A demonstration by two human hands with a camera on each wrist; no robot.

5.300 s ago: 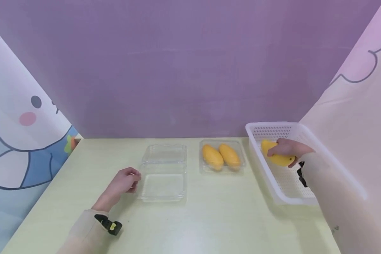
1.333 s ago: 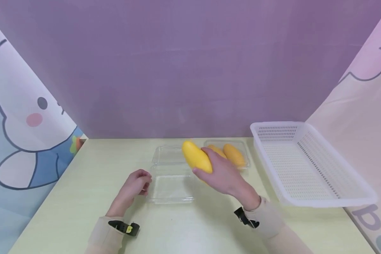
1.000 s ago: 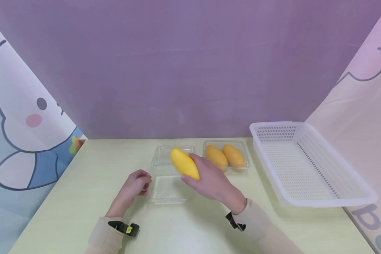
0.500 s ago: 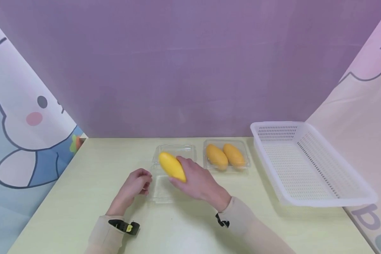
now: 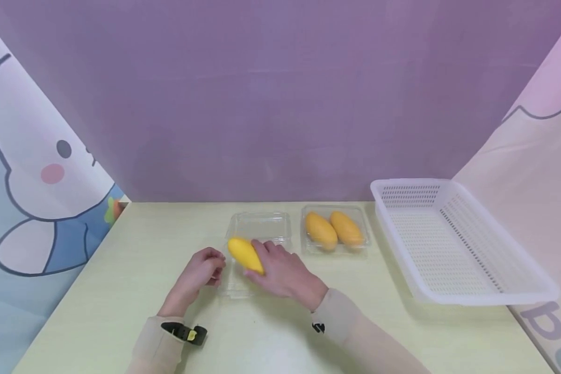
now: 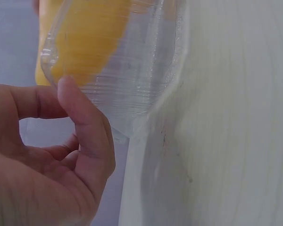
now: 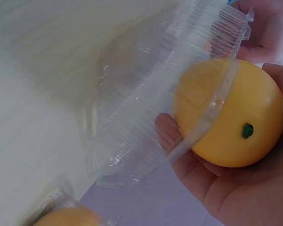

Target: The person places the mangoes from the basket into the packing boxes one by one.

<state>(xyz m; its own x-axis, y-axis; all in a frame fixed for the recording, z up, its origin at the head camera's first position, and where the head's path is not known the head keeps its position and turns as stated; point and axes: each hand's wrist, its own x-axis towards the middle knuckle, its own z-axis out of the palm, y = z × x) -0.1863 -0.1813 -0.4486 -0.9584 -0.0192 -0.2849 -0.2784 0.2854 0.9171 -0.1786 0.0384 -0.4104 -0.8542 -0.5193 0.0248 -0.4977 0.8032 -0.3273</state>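
Observation:
My right hand [image 5: 280,267] grips a yellow mango [image 5: 244,253] over the near half of an opened clear plastic clamshell box [image 5: 236,288]. In the right wrist view the mango [image 7: 252,113] shows a green stem end, and part of it sits behind the box's clear wall [image 7: 132,117]. At the box's left side is my left hand [image 5: 200,272]; its thumb and forefinger pinch the rim, as the left hand [image 6: 70,146] shows in the left wrist view. The box's lid [image 5: 259,224] lies folded back towards the purple wall.
To the right of the opened box, a second clear box [image 5: 307,249] holds two mangoes [image 5: 347,228]. A white perforated basket [image 5: 402,259] stands at the table's right side. A purple wall [image 5: 271,104] rises behind the table.
My right hand has taken the mango out of the basket, carried it left and lowered it towards the opened box. My left hand has stayed at the box's left edge.

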